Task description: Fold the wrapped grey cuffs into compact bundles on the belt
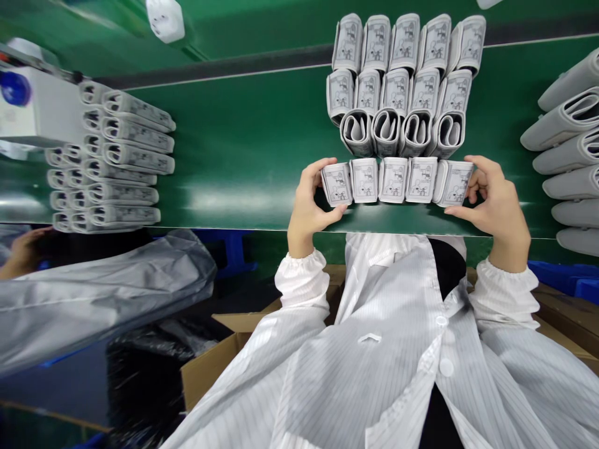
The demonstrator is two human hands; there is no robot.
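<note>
Your left hand [311, 202] and right hand [498, 209] work the near edge of the green conveyor belt [253, 125], with ranks of folded blood-pressure cuffs [397, 81] lying farther across it. Together they clamp a row of five cuffs [395, 181] from both ends, each hand grasping an outer cuff between thumb and fingers. Slackened pressure could splay the row; uneven pushing could tip a cuff over the belt's edge.

Green conveyor belt [243, 125], seen from above — rolled grey blood-pressure cuffs [402, 68] in tight rows at centre, printed diagrams facing up, more cuffs [126, 149] lined up sideways at left, further cuffs [571, 162] along the right edge
</note>
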